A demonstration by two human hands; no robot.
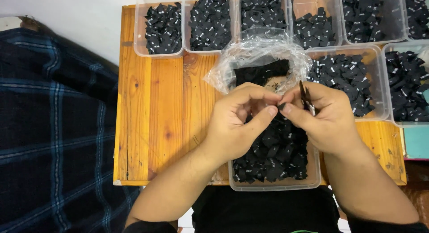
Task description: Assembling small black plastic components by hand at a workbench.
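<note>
left hand [237, 121] + right hand [326, 119] pinching one small black tag [281, 106] over tub [275, 185] at 6 o'clock | snips [306, 99] tucked in right palm | risk: blade nicking fingers or tag slipping into wrong pile

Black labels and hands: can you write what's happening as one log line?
left hand: pinching black label | right hand: pinching same label, holding snips | below: tub of labels | behind: plastic bag

Both forearms rise from six o'clock and converge at centre. The left hand [237, 121] curls, thumb and forefinger pinched toward three o'clock, meeting the right hand's [328, 117] pinched fingertips pointing nine o'clock.
</note>
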